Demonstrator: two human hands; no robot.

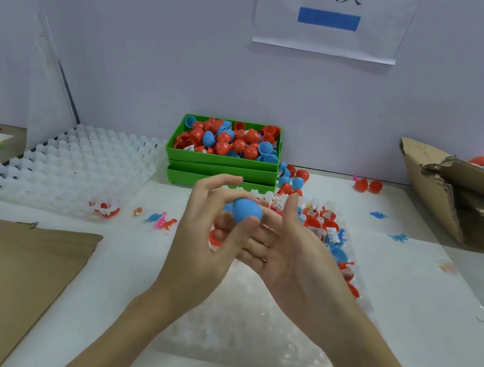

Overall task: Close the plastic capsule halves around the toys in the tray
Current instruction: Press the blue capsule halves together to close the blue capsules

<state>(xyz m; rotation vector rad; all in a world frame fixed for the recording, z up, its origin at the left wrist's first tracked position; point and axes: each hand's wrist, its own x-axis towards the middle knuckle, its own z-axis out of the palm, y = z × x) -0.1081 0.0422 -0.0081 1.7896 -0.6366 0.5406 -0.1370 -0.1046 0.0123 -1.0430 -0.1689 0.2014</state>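
Note:
A blue capsule half (pixel 246 210) sits between my two hands above the clear cell tray (pixel 246 325). My left hand (pixel 209 235) pinches it with the thumb underneath and the fingers above. My right hand (pixel 289 255) lies palm up beside it, fingers stretched under the capsule. A red half (pixel 215 237) shows just below my left hand; whether it joins the blue one I cannot tell. The tray's far right cells hold red and blue halves with packaged toys (pixel 327 229).
A green bin (pixel 222 160) of loose red and blue halves stands behind the hands. An empty white cell tray (pixel 76 168) lies left. Small dinosaur toys (pixel 164 221) lie scattered. A cardboard sheet (pixel 0 280) lies near left, a cardboard box (pixel 468 202) of capsules far right.

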